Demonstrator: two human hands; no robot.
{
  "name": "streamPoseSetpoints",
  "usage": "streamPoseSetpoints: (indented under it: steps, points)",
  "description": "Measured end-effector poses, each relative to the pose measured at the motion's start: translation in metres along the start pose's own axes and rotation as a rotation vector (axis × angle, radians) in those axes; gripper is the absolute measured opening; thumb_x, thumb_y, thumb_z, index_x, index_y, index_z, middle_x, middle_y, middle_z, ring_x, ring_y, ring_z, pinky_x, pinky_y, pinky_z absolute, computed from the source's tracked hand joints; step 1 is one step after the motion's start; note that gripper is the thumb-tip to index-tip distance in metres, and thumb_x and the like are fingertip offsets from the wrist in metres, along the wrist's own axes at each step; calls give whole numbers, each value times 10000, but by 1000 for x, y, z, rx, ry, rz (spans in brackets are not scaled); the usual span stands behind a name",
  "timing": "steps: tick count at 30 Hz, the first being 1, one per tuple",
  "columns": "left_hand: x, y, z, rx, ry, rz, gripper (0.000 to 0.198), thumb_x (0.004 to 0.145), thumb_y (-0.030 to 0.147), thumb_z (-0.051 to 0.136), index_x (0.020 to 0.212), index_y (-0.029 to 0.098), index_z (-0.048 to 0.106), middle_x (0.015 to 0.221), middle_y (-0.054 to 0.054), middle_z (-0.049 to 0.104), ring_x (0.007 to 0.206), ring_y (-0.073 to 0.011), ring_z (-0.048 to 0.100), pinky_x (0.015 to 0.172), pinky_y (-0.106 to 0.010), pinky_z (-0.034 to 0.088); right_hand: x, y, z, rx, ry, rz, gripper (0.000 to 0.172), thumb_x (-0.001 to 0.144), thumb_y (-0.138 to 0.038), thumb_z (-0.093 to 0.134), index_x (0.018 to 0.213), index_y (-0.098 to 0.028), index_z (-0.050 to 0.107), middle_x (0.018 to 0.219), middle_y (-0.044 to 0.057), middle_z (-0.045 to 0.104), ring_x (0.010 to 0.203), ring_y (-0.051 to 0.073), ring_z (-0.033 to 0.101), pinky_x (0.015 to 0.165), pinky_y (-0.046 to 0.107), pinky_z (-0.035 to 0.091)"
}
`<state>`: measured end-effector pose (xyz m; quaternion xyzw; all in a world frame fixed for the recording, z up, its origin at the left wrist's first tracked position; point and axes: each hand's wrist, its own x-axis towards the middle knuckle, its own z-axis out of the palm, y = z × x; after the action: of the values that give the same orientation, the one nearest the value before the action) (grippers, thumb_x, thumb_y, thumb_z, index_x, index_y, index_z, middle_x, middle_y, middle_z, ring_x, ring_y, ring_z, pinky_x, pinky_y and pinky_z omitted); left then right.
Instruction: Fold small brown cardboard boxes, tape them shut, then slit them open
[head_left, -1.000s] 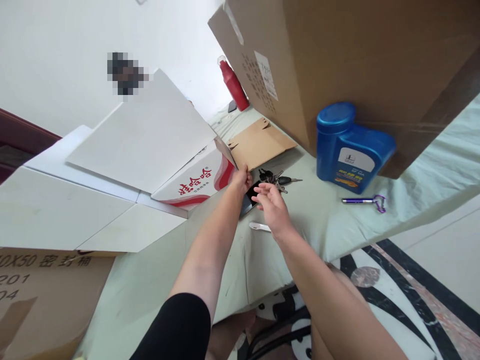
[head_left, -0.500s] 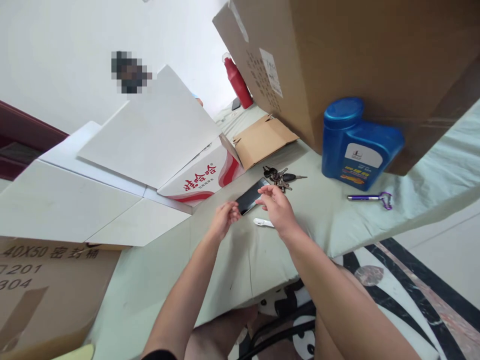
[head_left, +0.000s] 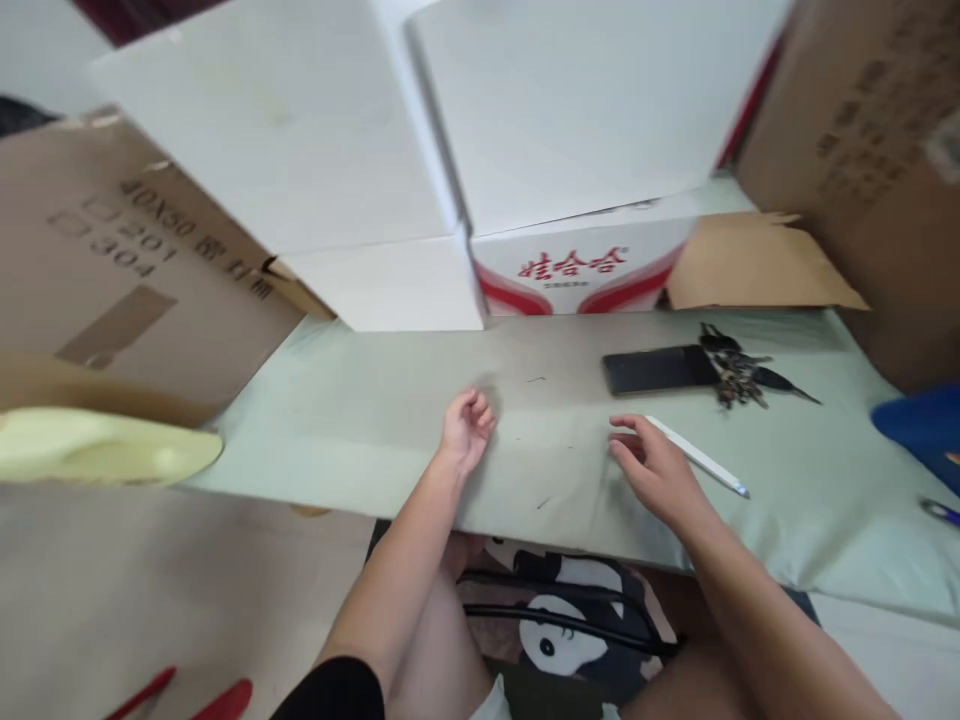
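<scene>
My left hand rests palm up on the pale green cloth, its fingers loosely curled with nothing visible in them. To the right, my right hand has its fingers apart and holds nothing. Just beyond it is a white pen-like stick, slanting away from the fingers. A dark phone lies flat above my right hand. Its right end meets a bunch of keys.
White boxes with a red-printed front stand at the back, beside an open brown carton. Large cardboard boxes flank both sides. A blue bottle and a purple-handled tool are far right; a yellow-green object is left.
The view has swung left. My hands have moved away from the phone and farther apart. The phone lies on the cloth with the keys beside it.
</scene>
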<state>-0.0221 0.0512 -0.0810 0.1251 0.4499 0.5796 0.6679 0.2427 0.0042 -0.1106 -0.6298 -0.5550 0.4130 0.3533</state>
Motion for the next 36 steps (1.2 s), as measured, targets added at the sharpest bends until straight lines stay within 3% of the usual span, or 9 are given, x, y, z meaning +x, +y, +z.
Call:
streamPoseSetpoints:
  steps: [4, 8, 16, 20, 24, 26, 29, 36]
  points:
    - [8, 15, -11, -132, 13, -46, 426, 803, 125, 654, 637, 218, 273, 502, 113, 239, 360, -36, 230, 409, -193, 168, 2, 13, 32, -443, -27, -298, 373, 862, -462, 495, 1083, -214, 664, 1216, 175, 734, 1158, 350, 681, 1025, 554, 505]
    - [8, 39, -24, -259, -13, -91, 456, 790, 104, 613, 579, 233, 230, 445, 116, 187, 329, -42, 154, 394, -218, 98, 0, 18, 57, -860, 12, -471, 385, 972, -436, 409, 1184, -230, 655, 1381, 154, 671, 1315, 376, 600, 1073, 576, 469]
    - [4, 78, -48, -605, -59, -135, 454, 774, 107, 558, 581, 242, 169, 427, 107, 138, 342, -59, 108, 396, -238, 90, 6, 31, 49, -1041, 24, -521, 389, 964, -486, 383, 1144, -254, 639, 1330, 154, 675, 1200, 390, 654, 975, 596, 532]
    - [4, 91, -61, -780, -68, -176, 443, 796, 108, 540, 618, 236, 154, 443, 105, 129, 353, -62, 112, 396, -235, 104, 17, 9, 51, -1056, -17, -521, 297, 892, -434, 425, 972, -259, 651, 1128, 161, 706, 1076, 385, 684, 917, 598, 550]
    - [-3, 106, -80, -912, -54, -171, 430, 845, 114, 490, 629, 225, 135, 451, 90, 126, 363, -65, 117, 395, -230, 116, 44, -42, 70, -1103, -148, -560, 248, 804, -412, 495, 866, -247, 670, 932, 144, 715, 829, 350, 694, 741, 537, 572]
    - [-7, 113, -89, -953, -36, -163, 434, 862, 119, 478, 628, 222, 127, 452, 83, 122, 363, -65, 117, 396, -230, 109, 65, -76, 93, -1097, -211, -617, 269, 806, -395, 498, 911, -242, 693, 1008, 153, 728, 879, 346, 698, 782, 535, 575]
    - [-13, 121, -98, -1000, -10, -151, 435, 871, 120, 479, 630, 217, 130, 453, 82, 113, 361, -63, 111, 398, -228, 93, 101, -138, 148, -1056, -286, -747, 279, 842, -352, 482, 971, -228, 698, 1081, 160, 716, 1052, 332, 686, 966, 522, 555]
    - [-20, 133, -112, -1119, 43, -106, 394, 887, 132, 457, 640, 218, 163, 479, 92, 119, 348, -51, 128, 394, -203, 98, 175, -280, 326, -960, -386, -996, 366, 816, -219, 544, 1154, -172, 678, 1267, 177, 661, 1234, 330, 612, 1146, 539, 462]
